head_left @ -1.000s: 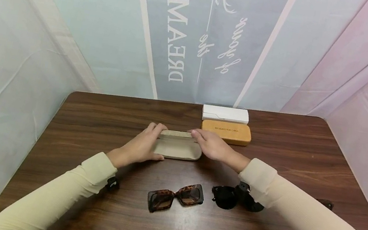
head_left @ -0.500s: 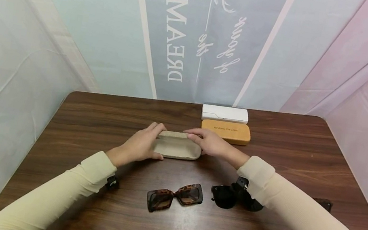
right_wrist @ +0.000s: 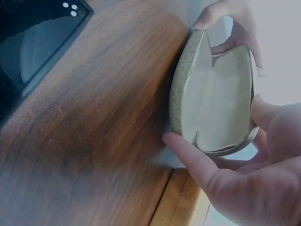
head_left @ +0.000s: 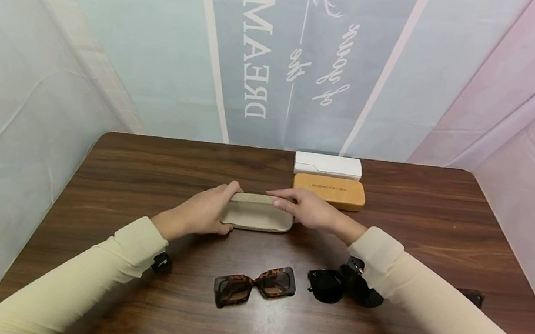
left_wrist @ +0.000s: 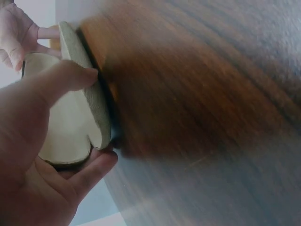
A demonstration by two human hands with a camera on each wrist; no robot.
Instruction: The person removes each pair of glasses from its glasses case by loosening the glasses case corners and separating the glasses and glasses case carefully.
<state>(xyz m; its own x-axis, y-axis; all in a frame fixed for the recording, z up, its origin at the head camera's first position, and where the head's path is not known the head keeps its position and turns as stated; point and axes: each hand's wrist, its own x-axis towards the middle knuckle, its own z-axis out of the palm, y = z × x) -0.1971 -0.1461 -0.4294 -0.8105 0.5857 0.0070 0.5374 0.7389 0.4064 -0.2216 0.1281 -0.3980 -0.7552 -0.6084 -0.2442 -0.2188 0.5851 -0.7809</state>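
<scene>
An open glasses case (head_left: 259, 216) with pale lining and a grey-beige woven outside is held between both hands above the middle of the table. My left hand (head_left: 198, 208) grips its left end; in the left wrist view the thumb lies across the edge of the case (left_wrist: 96, 110) and fingers reach under its end. At the other end, my right hand (head_left: 313, 210) pinches the rim, with thumb and fingers on both halves of the case (right_wrist: 223, 101) in the right wrist view. Nothing shows inside it. Tortoiseshell sunglasses (head_left: 233, 291) lie in front.
Black sunglasses (head_left: 327, 287) lie under the right wrist, partly hidden. Another dark pair of glasses (head_left: 471, 297) peeks out beyond the right sleeve. Behind the right hand stand a yellow-orange case (head_left: 329, 190) and a white case (head_left: 328, 164), side by side near the table's back edge.
The far half of the glasses case has tipped a little toward me, showing more of its woven outside. My right fingers have slid slightly left along its rim; my left hand has shifted slightly.
</scene>
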